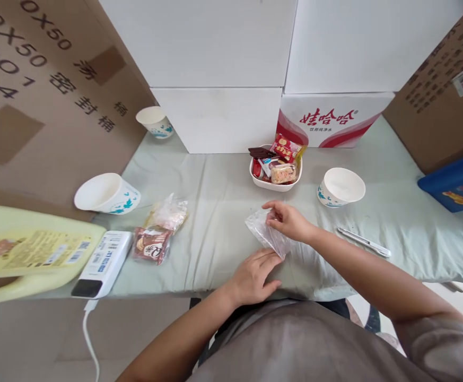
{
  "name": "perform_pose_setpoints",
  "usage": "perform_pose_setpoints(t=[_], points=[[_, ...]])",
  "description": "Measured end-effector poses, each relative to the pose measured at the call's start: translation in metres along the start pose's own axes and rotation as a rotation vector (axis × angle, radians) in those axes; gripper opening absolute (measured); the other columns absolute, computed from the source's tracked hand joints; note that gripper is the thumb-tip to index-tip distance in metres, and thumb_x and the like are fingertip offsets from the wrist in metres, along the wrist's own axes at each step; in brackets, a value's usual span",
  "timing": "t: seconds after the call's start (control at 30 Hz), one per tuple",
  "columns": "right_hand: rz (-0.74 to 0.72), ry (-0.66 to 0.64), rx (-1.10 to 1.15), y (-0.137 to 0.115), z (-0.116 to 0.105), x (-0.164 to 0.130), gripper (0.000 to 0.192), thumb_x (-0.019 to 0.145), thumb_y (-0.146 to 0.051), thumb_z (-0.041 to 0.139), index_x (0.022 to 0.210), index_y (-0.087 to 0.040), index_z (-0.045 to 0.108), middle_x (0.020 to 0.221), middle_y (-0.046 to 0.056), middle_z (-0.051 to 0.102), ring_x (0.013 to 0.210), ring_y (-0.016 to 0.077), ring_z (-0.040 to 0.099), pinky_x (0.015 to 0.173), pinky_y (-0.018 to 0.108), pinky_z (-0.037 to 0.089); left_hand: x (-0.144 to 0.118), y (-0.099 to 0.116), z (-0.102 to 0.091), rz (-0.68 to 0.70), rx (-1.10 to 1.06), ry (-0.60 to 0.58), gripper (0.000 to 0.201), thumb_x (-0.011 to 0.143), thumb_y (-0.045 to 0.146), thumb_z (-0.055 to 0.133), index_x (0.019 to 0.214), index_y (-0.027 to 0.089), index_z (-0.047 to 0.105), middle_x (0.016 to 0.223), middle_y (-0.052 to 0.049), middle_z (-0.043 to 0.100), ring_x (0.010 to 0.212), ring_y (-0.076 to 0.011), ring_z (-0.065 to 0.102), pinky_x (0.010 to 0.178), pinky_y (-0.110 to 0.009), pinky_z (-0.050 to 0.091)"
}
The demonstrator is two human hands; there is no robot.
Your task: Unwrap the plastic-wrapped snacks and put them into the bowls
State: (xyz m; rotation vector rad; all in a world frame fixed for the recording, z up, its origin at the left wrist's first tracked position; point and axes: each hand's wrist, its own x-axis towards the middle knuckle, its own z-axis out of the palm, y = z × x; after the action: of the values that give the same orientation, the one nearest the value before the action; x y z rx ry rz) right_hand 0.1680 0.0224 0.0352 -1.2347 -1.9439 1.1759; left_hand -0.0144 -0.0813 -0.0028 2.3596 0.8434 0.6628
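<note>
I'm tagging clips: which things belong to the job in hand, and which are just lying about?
Job:
clear bag, with left hand and right hand on it
probably snack bowl, bagged snacks

Apparently lying about:
paper bowls
slim white tool
yellow jug
white corded device

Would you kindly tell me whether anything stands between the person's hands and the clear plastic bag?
Nothing visible does: the right hand is at the upper part of the clear plastic bag, and the left hand is at its lower edge. The snack bowl stands beyond the bag.
</note>
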Motion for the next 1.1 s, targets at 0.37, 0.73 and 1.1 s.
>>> perform_pose_setpoints(t=[0.37,0.73,1.1], points=[[0.122,0.019,-0.317,0.006,0.027,0.017,0.035,0.085,-0.018,0.061,0.119,-0.019,0.057,0.085,0.001,0.070,0.075,0.0155,0.063,0.072,0.027,0.044,0.004,0.008,-0.010,-0.024,0.020,0.314,0.012,0.088,0.015,0.050,0.096,0.017,0.058,0.096,-0.009,0.063,0.093,-0.0192,0.060,0.082,-0.034,0.054],[0.260,-0.083,-0.134,0.004,0.003,0.001,0.038,0.089,-0.025,0.057,0.126,-0.019,0.048,0.091,0.000,0.069,0.053,0.0089,0.061,0.062,0.025,0.049,0.040,-0.043,-0.033,-0.239,0.410,0.168,0.011,0.086,0.021,0.060,0.095,0.016,0.065,0.107,-0.010,0.063,0.103,-0.0272,0.053,0.089,-0.044,0.048],[-0.504,-0.019,-0.754,0.007,0.003,-0.082,0.035,0.091,-0.030,0.057,0.124,-0.018,0.059,0.129,0.014,0.059,0.126,0.0299,0.048,0.101,0.047,0.041,0.038,-0.044,-0.024,-0.229,0.508,0.115,0.037,0.089,0.024,0.054,0.125,0.027,0.061,0.129,-0.008,0.057,0.111,-0.0290,0.047,0.088,-0.045,0.044]])
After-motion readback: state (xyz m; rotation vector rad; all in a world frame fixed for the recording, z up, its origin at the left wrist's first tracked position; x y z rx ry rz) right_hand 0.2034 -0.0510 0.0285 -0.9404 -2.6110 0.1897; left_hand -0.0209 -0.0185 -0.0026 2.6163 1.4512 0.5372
